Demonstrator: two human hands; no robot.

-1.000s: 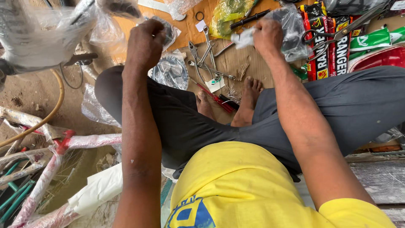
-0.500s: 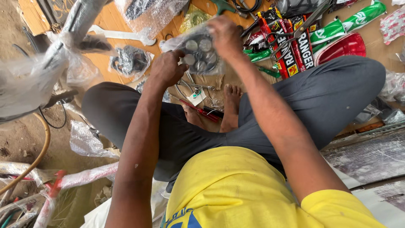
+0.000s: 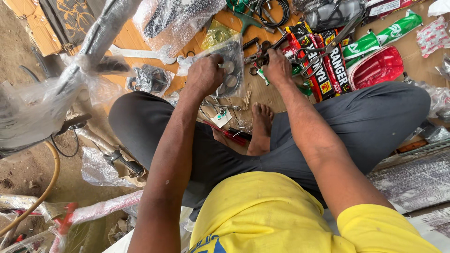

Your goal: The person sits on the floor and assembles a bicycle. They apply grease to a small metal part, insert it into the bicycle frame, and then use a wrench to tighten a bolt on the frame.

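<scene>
- Seemingly cross-legged on a cardboard sheet (image 3: pixel 262 93), the person looks down past a yellow shirt (image 3: pixel 272 215) and grey trousers (image 3: pixel 375 122); one bare foot (image 3: pixel 260 126) shows between the knees, the other is hidden.
- Left hand (image 3: pixel 204 75) grips the edge of a clear plastic bag of round metal parts (image 3: pixel 232 65), fingers curled on the film; the bag lies on the cardboard just ahead of the foot, and its contents blur behind the creased plastic.
- Right hand (image 3: pixel 277 68) rests knuckles-up just beside the bag, over small dark metal tools (image 3: pixel 258 47). Its fingers bend down out of sight, so whether they pinch anything cannot be told.
- Beyond the right hand lie red-and-black printed decal strips (image 3: pixel 323 61), crossed by a pair of scissors (image 3: pixel 323 49), with green strips (image 3: pixel 379 40) and a red mudguard (image 3: pixel 375 68) near them.
- Small screwdrivers and a tag (image 3: pixel 222 117) lie near the foot, partly shadowed.
- At left, a bicycle frame wrapped in plastic (image 3: pixel 70 79) is cut off by the edge.
- Bubble-wrapped dark parts (image 3: pixel 173 18) at the top cannot be identified.
</scene>
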